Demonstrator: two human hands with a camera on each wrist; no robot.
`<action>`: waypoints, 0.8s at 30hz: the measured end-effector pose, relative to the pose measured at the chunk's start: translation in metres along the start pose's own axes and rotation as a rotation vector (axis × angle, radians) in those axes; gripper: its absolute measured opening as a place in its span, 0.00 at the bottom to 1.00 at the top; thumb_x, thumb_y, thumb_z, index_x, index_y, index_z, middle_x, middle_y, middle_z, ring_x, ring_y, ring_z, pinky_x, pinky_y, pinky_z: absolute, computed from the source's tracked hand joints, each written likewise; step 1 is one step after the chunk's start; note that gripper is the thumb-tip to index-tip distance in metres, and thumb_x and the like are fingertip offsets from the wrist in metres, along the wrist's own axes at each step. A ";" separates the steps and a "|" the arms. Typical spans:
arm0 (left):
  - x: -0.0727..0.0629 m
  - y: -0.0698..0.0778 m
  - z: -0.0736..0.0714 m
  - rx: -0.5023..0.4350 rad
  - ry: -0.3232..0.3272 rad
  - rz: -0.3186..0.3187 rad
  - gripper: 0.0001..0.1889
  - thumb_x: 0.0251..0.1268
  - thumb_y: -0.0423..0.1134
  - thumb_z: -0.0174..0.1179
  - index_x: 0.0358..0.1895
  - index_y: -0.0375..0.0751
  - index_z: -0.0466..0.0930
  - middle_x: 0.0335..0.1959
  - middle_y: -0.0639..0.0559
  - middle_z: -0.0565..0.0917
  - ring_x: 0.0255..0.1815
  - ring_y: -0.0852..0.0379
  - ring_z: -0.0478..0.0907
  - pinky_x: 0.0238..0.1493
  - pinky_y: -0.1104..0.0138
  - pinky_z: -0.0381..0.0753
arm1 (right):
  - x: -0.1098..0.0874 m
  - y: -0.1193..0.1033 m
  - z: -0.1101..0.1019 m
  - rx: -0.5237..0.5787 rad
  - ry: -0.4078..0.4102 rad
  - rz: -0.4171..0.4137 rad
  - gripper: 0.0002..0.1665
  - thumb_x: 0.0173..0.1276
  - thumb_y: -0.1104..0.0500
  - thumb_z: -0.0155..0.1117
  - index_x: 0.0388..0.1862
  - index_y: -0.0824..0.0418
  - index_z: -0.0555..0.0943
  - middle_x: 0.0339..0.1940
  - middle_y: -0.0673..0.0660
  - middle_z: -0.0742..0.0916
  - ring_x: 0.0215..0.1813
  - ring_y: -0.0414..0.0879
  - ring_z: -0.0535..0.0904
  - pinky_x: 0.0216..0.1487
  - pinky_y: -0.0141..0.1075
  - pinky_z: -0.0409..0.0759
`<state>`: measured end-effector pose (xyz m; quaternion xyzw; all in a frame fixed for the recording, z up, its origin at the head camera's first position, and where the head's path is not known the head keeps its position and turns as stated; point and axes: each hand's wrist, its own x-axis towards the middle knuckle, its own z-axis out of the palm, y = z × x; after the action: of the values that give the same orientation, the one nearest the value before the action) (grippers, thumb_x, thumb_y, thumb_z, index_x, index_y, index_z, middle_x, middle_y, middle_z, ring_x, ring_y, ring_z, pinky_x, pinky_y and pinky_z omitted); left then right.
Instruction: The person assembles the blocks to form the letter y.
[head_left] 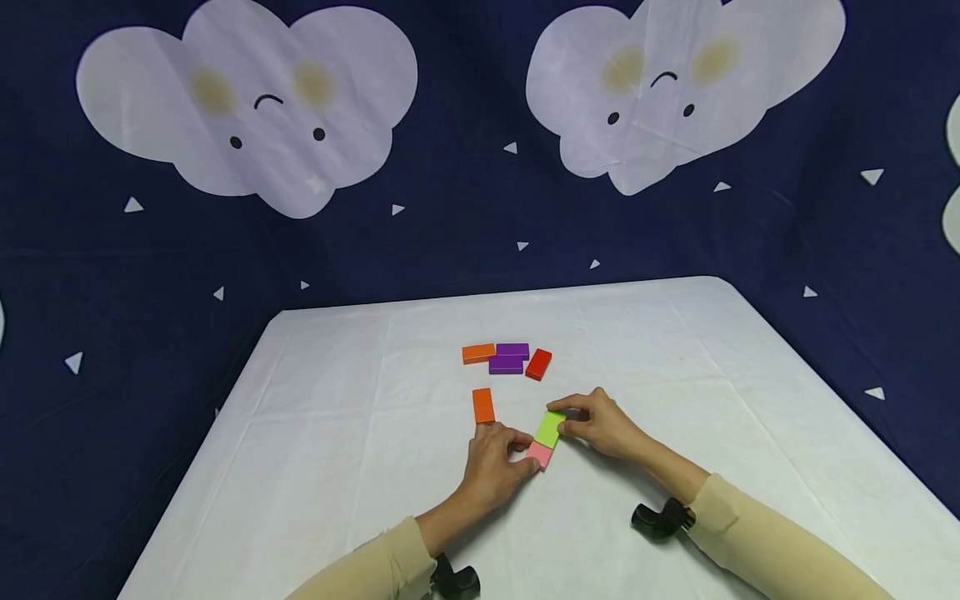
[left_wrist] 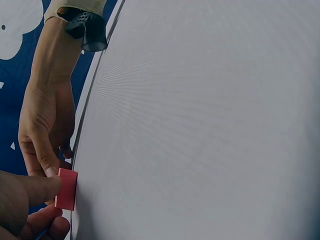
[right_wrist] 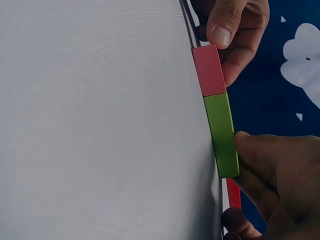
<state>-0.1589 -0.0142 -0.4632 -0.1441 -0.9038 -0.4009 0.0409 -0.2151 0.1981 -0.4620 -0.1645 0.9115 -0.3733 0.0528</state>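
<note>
In the head view, a lime green block (head_left: 550, 430) and a pink block (head_left: 539, 453) lie end to end in one slanted line on the white table. My left hand (head_left: 491, 468) pinches the pink block between thumb and fingers. At the far end, my right hand (head_left: 603, 425) pinches the green block by its sides. Seen from the right wrist, the short ends of the pink block (right_wrist: 209, 70) and green block (right_wrist: 221, 136) meet. From the left wrist only the pink block (left_wrist: 66, 190) shows, against the thumb; the green one is hidden.
An orange block (head_left: 483, 406) lies just beyond my left hand. Farther back are another orange block (head_left: 478, 354), two purple blocks (head_left: 506, 365) side by side, and a tilted red block (head_left: 538, 365). A dark blue cloud-print cloth (head_left: 465, 242) hangs behind the white table (head_left: 337, 500).
</note>
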 end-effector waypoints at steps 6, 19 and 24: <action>0.001 0.001 0.001 0.018 0.003 0.011 0.12 0.47 0.38 0.70 0.38 0.41 0.86 0.30 0.52 0.80 0.37 0.61 0.64 0.39 0.68 0.59 | -0.002 0.000 0.000 -0.015 0.025 -0.001 0.20 0.57 0.58 0.69 0.50 0.49 0.84 0.34 0.54 0.77 0.37 0.47 0.63 0.35 0.36 0.60; 0.003 0.000 0.003 0.030 0.020 0.014 0.11 0.47 0.39 0.70 0.36 0.42 0.86 0.30 0.53 0.80 0.38 0.60 0.65 0.40 0.68 0.60 | -0.002 0.000 -0.001 -0.011 0.038 -0.003 0.19 0.56 0.58 0.69 0.49 0.49 0.84 0.33 0.52 0.78 0.36 0.47 0.63 0.35 0.36 0.60; 0.003 0.000 0.003 0.032 0.012 0.012 0.11 0.47 0.38 0.70 0.37 0.42 0.86 0.31 0.53 0.80 0.38 0.60 0.65 0.40 0.67 0.60 | -0.003 0.001 -0.001 -0.013 0.038 -0.012 0.19 0.56 0.58 0.69 0.49 0.50 0.84 0.35 0.52 0.81 0.36 0.47 0.62 0.35 0.36 0.60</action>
<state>-0.1615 -0.0115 -0.4644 -0.1465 -0.9089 -0.3870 0.0512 -0.2126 0.2001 -0.4618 -0.1633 0.9137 -0.3707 0.0322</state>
